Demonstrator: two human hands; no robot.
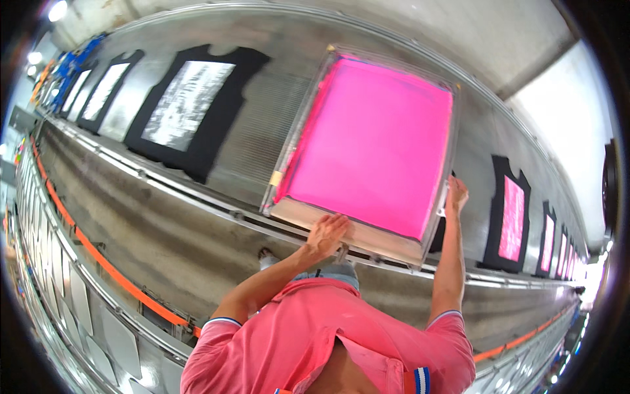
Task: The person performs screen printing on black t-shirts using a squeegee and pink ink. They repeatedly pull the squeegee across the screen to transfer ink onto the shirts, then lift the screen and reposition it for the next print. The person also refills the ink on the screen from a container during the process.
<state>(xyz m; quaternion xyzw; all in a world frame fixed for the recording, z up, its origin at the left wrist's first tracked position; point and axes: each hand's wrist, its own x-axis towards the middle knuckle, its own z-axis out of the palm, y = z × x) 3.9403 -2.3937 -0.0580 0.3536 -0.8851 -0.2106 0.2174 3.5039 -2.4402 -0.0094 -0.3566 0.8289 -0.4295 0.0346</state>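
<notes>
A large screen printing frame (269,190) lies over the long grey printing table, its mesh covered with bright pink ink (377,144). Along its near edge runs a tan strip (380,246), where my left hand (328,235) is closed over the edge with its fingers together. My right hand (457,195) grips the frame's right side, its fingers partly hidden. Bits of a black shirt (438,238) show at the frame's right edge; the frame covers the rest.
To the left, black shirts (220,121) with white printed rectangles lie on the table (262,111). Rightward, several black shirts (497,230) carry pink rectangles. A metal rail (190,186) follows the table's near edge. Behind me stands another long rack with an orange rail (115,276).
</notes>
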